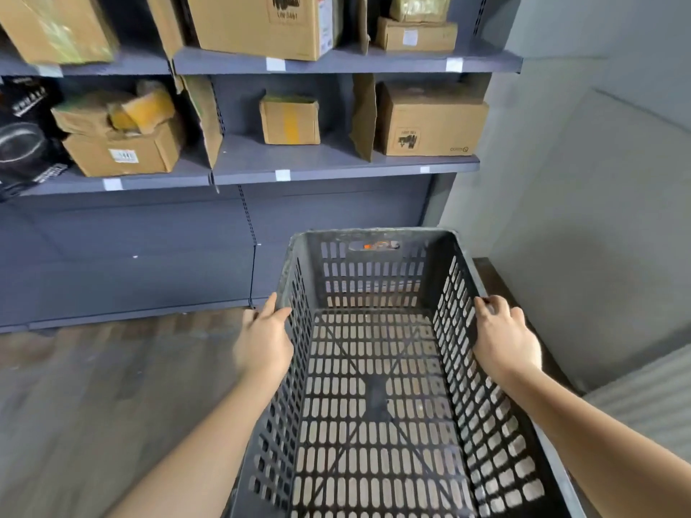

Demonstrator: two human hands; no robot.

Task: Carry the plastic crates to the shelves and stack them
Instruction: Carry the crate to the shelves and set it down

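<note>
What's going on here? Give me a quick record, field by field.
held item: dark slotted plastic crate, nothing inside
left hand: grips the crate's left rim
right hand: grips the crate's right rim
ahead: grey shelves holding cardboard boxes
floor: wood-look floor
beside shelves: pale wall

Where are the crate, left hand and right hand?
crate (374, 386): head view, slotted floor.
left hand (263, 343): head view, back of hand at left rim.
right hand (504, 338): head view, back of hand on right rim.
</note>
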